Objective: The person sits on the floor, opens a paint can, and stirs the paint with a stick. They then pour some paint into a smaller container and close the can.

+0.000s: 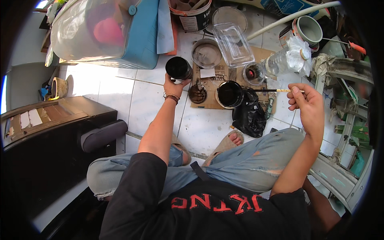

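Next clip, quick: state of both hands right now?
Left hand: closed, holding a black cylindrical container.
Right hand: closed, holding a thin stick by its pale end.

black shirt (pixel 224 228): large red capitals | cardboard (pixel 262 55): black print | bucket (pixel 194 23): white lettering

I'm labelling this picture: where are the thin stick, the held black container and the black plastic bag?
Thin stick (pixel 267 91), head view: dark part of its shaft.
Held black container (pixel 180 68), head view: its upper end.
Black plastic bag (pixel 249 117), head view: its crumpled middle.
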Action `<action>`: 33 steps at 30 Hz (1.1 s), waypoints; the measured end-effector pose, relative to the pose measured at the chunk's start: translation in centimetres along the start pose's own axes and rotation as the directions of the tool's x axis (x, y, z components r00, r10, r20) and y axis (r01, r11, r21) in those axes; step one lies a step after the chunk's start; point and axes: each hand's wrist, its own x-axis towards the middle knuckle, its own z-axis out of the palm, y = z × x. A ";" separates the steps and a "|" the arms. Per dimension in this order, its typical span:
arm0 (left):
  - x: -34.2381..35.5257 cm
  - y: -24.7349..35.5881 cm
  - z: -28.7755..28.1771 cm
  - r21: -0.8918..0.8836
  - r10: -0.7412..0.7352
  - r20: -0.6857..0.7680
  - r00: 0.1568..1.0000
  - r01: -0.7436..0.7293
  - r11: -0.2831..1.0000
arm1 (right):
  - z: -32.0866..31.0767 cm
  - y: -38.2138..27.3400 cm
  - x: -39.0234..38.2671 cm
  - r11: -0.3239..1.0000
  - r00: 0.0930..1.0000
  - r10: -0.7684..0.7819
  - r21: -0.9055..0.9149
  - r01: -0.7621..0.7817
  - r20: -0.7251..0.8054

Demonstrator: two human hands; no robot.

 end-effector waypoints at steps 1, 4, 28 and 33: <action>-0.5 -0.2 -0.2 0.035 -0.004 -0.014 1.000 0.004 0.999 | -0.1 0.0 -0.2 1.000 1.000 -0.002 0.015 0.002 -0.005; -2.4 -0.5 0.0 0.250 -0.243 -0.069 0.968 0.252 0.935 | -0.4 -0.5 -0.7 1.000 0.997 0.010 0.001 -0.009 -0.071; -11.0 5.6 9.1 -0.139 0.326 0.491 0.808 -0.297 0.945 | 5.1 3.5 0.9 0.872 0.984 -0.173 -0.472 0.130 -0.048; -11.2 4.5 9.3 -0.145 0.362 0.421 0.832 -0.333 0.932 | 6.0 2.0 -0.2 0.964 0.994 -0.089 -0.258 0.070 -0.062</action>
